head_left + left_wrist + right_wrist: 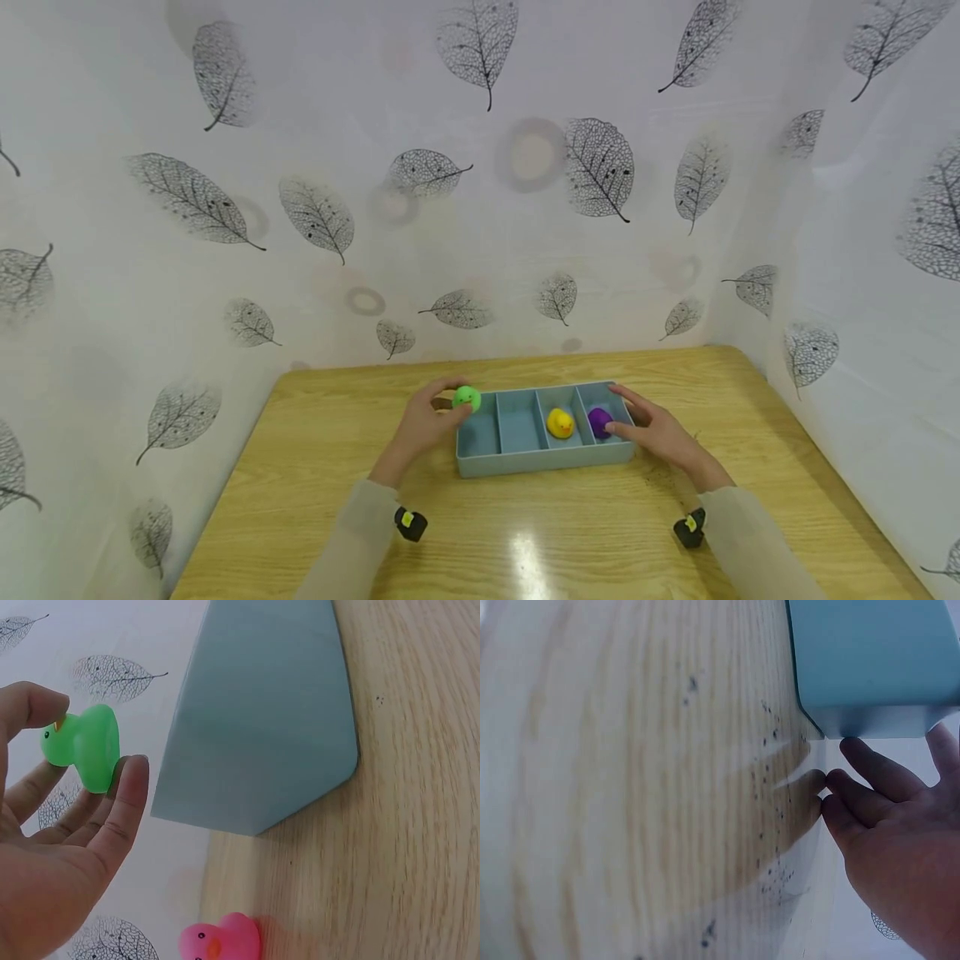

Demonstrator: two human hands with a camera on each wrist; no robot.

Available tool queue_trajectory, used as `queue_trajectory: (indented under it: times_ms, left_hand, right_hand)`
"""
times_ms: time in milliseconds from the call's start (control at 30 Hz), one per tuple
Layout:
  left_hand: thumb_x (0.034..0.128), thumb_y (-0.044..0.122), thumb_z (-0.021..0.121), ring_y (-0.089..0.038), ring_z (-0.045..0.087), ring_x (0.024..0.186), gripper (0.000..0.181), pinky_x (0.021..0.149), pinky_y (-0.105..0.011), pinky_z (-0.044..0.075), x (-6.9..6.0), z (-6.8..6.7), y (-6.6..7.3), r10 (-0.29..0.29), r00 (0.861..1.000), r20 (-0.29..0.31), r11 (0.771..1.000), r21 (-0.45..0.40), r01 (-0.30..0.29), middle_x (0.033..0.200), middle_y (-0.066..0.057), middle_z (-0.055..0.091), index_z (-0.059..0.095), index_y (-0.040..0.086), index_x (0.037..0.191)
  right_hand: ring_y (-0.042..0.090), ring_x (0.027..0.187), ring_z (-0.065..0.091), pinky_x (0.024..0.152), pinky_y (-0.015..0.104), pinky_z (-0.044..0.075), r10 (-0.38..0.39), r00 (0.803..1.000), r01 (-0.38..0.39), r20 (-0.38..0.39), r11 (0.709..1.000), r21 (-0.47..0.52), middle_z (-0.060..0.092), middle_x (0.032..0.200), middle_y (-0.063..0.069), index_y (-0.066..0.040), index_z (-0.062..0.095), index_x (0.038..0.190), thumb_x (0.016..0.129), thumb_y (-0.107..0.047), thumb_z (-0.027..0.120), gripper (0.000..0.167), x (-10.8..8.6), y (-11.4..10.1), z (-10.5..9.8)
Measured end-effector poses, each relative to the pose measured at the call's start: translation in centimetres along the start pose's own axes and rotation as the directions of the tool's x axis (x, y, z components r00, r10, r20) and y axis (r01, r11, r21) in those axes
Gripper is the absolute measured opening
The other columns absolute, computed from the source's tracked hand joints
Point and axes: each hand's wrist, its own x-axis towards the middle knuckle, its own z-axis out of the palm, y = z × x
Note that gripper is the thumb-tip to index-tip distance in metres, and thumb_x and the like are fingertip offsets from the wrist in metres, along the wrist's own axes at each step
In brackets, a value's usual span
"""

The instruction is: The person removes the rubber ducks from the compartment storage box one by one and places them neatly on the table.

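My left hand [429,419] pinches a green rubber duck [467,398] between thumb and fingertips, at the left end of a blue-grey divided box [546,460]. In the left wrist view the duck [96,748] is clear of the box wall [255,727]. A yellow rubber duck [559,423] sits in the third compartment from the left, and a purple one [599,422] in the rightmost. My right hand [663,431] grips the box's right end, thumb over the rim close to the purple duck, fingertips against the outer wall [877,667].
A pink rubber duck [221,939] is on the wooden table [465,533] near the box's left end; the head view does not show it. Leaf-patterned white sheeting [480,233] stands behind the table and along its sides. Dark specks [769,735] mark the tabletop at right.
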Motion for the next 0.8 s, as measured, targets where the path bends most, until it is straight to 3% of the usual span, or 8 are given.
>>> queue_trajectory:
  times_ms: [100,200,333,633,800]
  left_hand:
    - [0.0942,0.004,0.075,-0.027,0.071,0.098,0.042,0.078,-0.039,0.066,-0.2,-0.4,-0.3,-0.001,1.000,-0.009,1.000,-0.022,0.001,0.137,-0.020,0.064,0.068,0.006,0.135]
    - [0.0945,0.005,0.075,-0.026,0.070,0.099,0.040,0.077,-0.040,0.065,-0.3,-0.8,-0.6,-0.009,1.000,-0.028,1.000,0.002,0.010,0.138,-0.017,0.065,0.069,0.009,0.134]
    - [0.0939,0.005,0.074,-0.023,0.069,0.100,0.040,0.073,-0.030,0.060,-0.4,-1.5,-0.9,-0.016,0.998,-0.057,0.999,0.034,0.018,0.135,-0.014,0.067,0.071,0.013,0.133]
    - [0.0906,0.000,0.073,-0.020,0.068,0.097,0.038,0.067,-0.023,0.054,-0.6,-2.5,-1.4,0.019,0.995,-0.103,0.999,0.032,-0.016,0.128,-0.021,0.070,0.071,0.003,0.129]
    - [0.0907,-0.001,0.073,-0.031,0.072,0.105,0.037,0.077,-0.020,0.056,-0.8,-2.7,-1.4,0.020,0.991,-0.130,0.999,0.044,-0.014,0.129,-0.023,0.070,0.070,-0.002,0.128]
  right_hand:
    - [0.056,0.155,0.025,0.119,0.074,0.031,0.002,1.000,-0.002,-0.002,1.000,0.000,0.019,0.174,0.024,-0.023,0.030,0.168,0.101,-0.041,0.071,0.080,-0.1,-0.1,0.0]
    - [0.055,0.155,0.025,0.119,0.074,0.032,0.002,1.000,-0.002,-0.001,1.000,-0.002,0.018,0.174,0.023,-0.023,0.030,0.168,0.101,-0.041,0.071,0.080,-0.1,-0.2,0.0]
    - [0.055,0.155,0.025,0.119,0.074,0.032,0.006,1.000,-0.006,-0.001,1.000,-0.005,0.019,0.174,0.023,-0.024,0.030,0.168,0.101,-0.041,0.071,0.080,-0.1,-0.3,0.0]
    - [0.056,0.154,0.025,0.118,0.075,0.031,0.013,1.000,-0.013,0.001,1.000,-0.011,0.021,0.173,0.027,-0.024,0.030,0.168,0.101,-0.042,0.070,0.080,0.0,-0.3,-0.1]
    - [0.056,0.155,0.024,0.119,0.074,0.030,0.012,1.000,-0.012,0.000,1.000,-0.009,0.021,0.173,0.027,-0.025,0.030,0.167,0.101,-0.042,0.070,0.079,0.0,-0.2,0.0]
